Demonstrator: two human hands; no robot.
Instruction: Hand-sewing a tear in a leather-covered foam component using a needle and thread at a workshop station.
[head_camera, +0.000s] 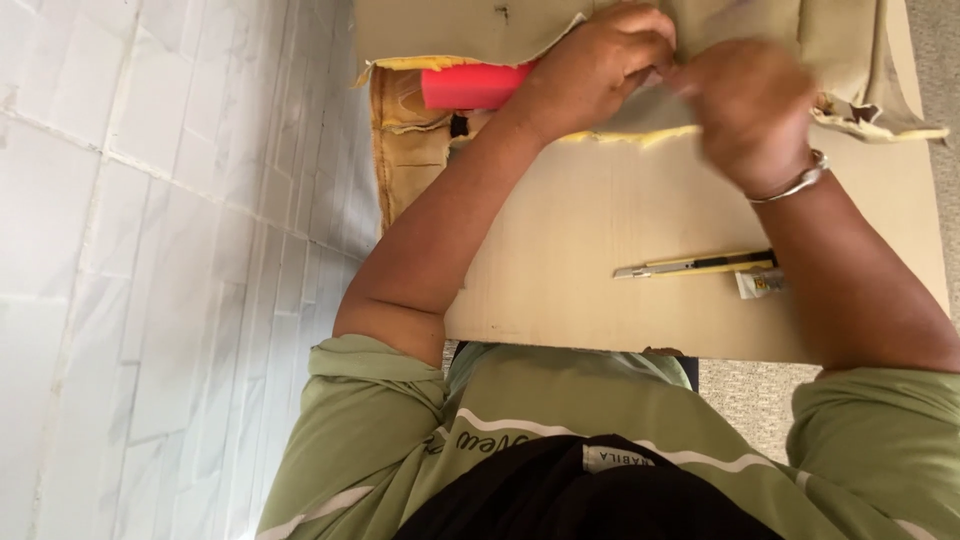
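The left hand (600, 65) is closed around a red cylinder (470, 86), held against the tan fabric cover (450, 25) at the far edge of the cardboard sheet (600, 260). The right hand (745, 105) (motion-blurred) pinches the same fabric just beside it; its exact finger position cannot be determined. A yellow utility knife (695, 266) lies on the cardboard nearer the person, apart from both hands.

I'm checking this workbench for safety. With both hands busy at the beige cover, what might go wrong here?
1. The utility knife lies loose on the cardboard sheet close under the right hand's forearm; an elbow could brush it, and I cannot tell whether its blade is retracted.
2. The pink cylinder by the left hand might roll away.
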